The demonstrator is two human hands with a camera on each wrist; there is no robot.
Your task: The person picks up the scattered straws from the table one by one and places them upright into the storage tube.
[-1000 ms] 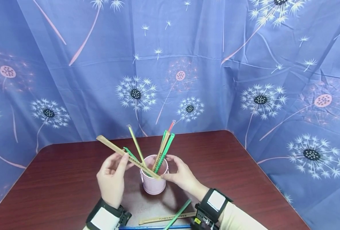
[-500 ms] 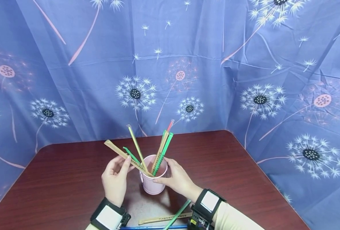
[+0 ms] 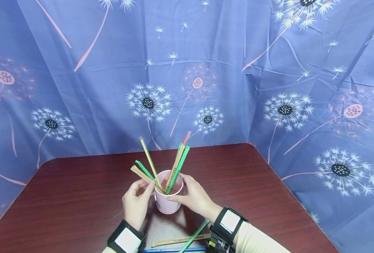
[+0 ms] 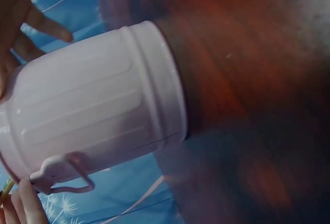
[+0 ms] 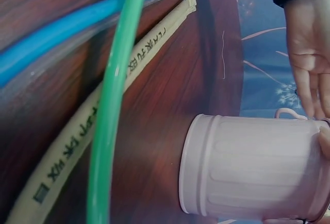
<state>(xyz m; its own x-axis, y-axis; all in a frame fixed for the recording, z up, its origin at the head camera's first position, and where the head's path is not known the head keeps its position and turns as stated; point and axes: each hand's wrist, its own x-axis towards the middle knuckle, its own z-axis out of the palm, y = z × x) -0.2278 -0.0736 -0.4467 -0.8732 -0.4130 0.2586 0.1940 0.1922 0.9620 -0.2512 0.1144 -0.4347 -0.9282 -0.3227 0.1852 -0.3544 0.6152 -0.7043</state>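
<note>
A small pink bucket [image 3: 169, 206] with side handles stands upright on the table, holding several straws. My left hand [image 3: 137, 203] pinches a paper-wrapped straw [image 3: 139, 172] that slants down into the bucket at its left rim. On the right side, my right hand [image 3: 197, 197] grips the bucket, thumb across the near rim and fingers behind it. Inside lean a yellow straw [image 3: 148, 156], green straws [image 3: 182, 163], a red-tipped straw [image 3: 187, 137] and another paper-wrapped straw [image 3: 175, 166]. The left wrist view shows the bucket's ribbed wall [image 4: 87, 100] and handle [image 4: 67, 177].
In front of the bucket lie a paper-wrapped straw [image 3: 169, 241], a green straw [image 3: 194, 234] crossing over it, and a blue straw [image 3: 174, 250] near the front. The dark red table [image 3: 63, 203] ends at a blue dandelion curtain [image 3: 111, 88].
My left hand has moved right and slightly down, lowering the paper-wrapped straw into the bucket. My right hand has let go of that straw's lower end and now grips the bucket rim.
</note>
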